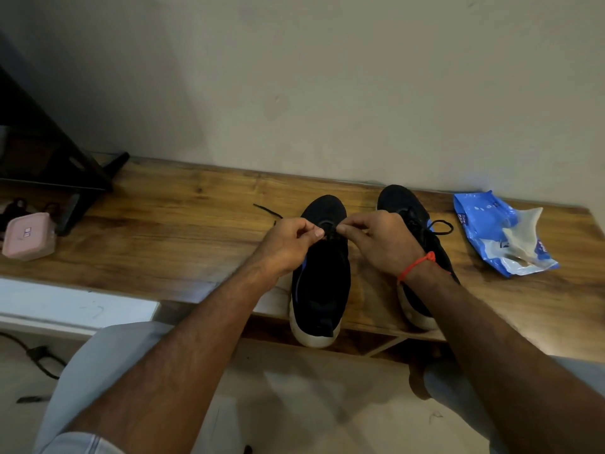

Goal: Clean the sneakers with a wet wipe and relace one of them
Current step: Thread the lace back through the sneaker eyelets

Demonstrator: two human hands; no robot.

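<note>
On the wooden counter (183, 204), both hands pinch a black lace (330, 231) over the left sneaker (322, 283). Left hand (289, 245) and right hand (381, 239) nearly touch.

One view only, head-worn and wide-angle, so nothing is shared with a second camera. It looks forward and steeply down from above the seated person's lap, facing a plain wall (327, 77) with the wooden table (183, 224) running across mid-frame; both forearms enter from the bottom edge and reach away from the lens. The camera sits close, the left hand (288, 244) and right hand (379, 240) near the frame's centre, and straight lines bow toward the edges.
</note>
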